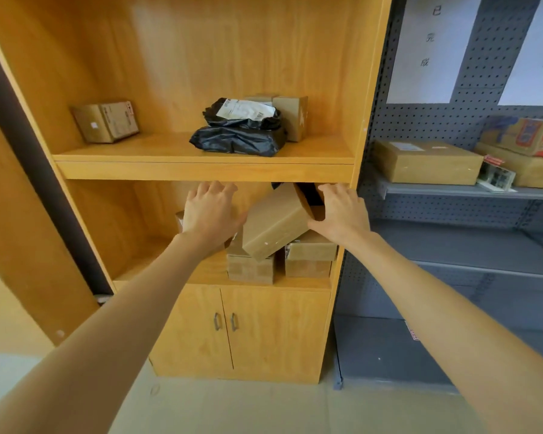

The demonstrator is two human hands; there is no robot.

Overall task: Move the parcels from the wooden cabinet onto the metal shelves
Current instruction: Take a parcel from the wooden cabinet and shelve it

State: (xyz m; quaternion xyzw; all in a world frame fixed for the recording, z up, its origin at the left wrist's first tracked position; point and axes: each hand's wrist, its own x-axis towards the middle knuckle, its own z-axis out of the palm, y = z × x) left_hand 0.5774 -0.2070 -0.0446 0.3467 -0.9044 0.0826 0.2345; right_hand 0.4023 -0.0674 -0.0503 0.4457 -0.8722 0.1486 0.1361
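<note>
head view: I'm facing the wooden cabinet (201,170), metal shelves (452,191) right beside it on my right.
target: tilted cardboard box (273,225), lower open compartment, leaning across two stacked boxes (251,267) and (309,260).
left hand (209,211): fingers spread and straight, palm at the box's left side, touching or nearly, grips nothing.
right hand (342,211): spread open too, thumb at the box's right end, no grip yet.
step, my guess: clamp the box between both palms, lift clear.
do it well: I'd press evenly on both ends, lift straight up so the stacks below don't topple, mind the shelf edge above.
left over: small box (105,122), black bags (239,133) on the upper shelf.
drop spot: bare shelf space left of the big box (427,166).
</note>
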